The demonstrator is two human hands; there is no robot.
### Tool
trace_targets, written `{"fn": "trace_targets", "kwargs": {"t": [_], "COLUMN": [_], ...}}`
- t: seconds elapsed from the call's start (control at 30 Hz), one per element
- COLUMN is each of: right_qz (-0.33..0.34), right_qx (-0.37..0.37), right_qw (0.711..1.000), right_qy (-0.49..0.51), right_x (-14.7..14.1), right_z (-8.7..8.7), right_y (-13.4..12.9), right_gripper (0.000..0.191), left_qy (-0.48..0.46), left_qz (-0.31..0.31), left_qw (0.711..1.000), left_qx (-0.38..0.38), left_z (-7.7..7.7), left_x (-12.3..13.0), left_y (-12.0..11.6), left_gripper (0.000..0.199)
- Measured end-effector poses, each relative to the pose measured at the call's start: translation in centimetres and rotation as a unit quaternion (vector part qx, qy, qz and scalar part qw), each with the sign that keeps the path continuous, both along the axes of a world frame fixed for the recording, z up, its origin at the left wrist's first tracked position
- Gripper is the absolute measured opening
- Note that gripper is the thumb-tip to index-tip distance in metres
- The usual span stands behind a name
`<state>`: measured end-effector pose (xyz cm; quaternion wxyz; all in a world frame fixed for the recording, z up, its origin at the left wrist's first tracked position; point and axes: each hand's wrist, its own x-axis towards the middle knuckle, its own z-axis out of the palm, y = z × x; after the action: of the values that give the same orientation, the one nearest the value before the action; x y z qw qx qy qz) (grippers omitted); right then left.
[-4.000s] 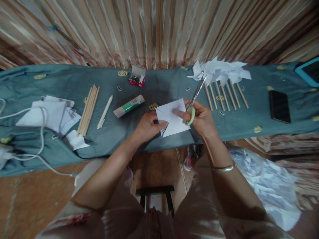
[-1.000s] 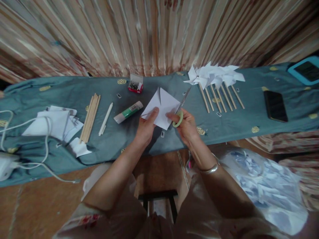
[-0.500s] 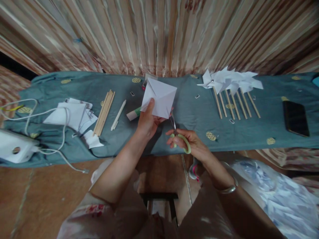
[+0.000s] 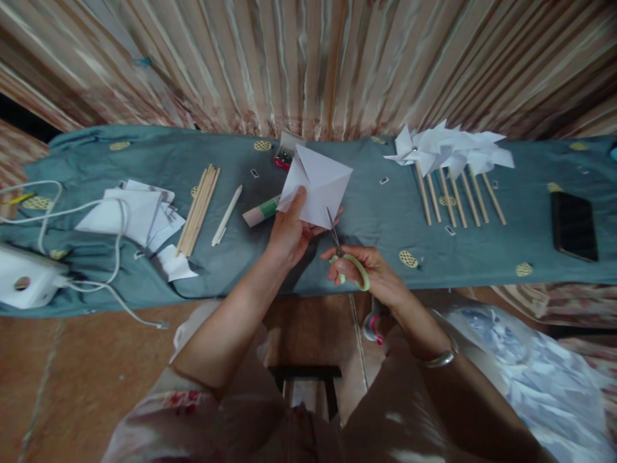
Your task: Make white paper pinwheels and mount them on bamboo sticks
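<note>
My left hand (image 4: 291, 233) grips a square sheet of white paper (image 4: 324, 182) with the thumb on top and the fingers beneath. A slit runs in from the paper's upper left corner. Scissors (image 4: 357, 271) with pale green handles are in my right hand (image 4: 373, 270). Their blades meet the sheet at its lower corner, one blade showing above the paper. Just behind the sheet sits a small red box (image 4: 281, 158) of dark pins. A green and white tube (image 4: 263, 212) lies partly under the left hand's side of the paper.
Left on the green cloth (image 4: 231, 270) are wooden sticks (image 4: 198, 209), a white pen (image 4: 226, 215), paper pieces (image 4: 132, 212) and a white power strip (image 4: 29, 280) with cables. At right lie paper pinwheels (image 4: 448, 149) on sticks and a black phone (image 4: 573, 226). A clear bag (image 4: 544, 379) stands below.
The scissor blades have moved up onto the paper's lower corner. The sheet has shifted slightly right in view, showing more of the red box.
</note>
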<state>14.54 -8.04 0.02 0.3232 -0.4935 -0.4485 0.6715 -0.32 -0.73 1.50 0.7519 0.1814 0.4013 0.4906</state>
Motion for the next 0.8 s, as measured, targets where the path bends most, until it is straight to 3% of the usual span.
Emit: {"fn": "trace_targets", "kwargs": {"t": [0.8], "right_qz": [-0.010], "right_qx": [0.010], "right_qw": [1.000], "right_qy": [-0.023], "right_x": [-0.24], "right_z": [0.16], "right_y": [0.12], "right_gripper": [0.063], "left_qy": [-0.012], "left_qz": [-0.003], "left_qw": [1.000], "left_qx": [0.009], "left_z": [0.03], "left_x": [0.09], "left_y": [-0.19], "left_gripper": [0.037]}}
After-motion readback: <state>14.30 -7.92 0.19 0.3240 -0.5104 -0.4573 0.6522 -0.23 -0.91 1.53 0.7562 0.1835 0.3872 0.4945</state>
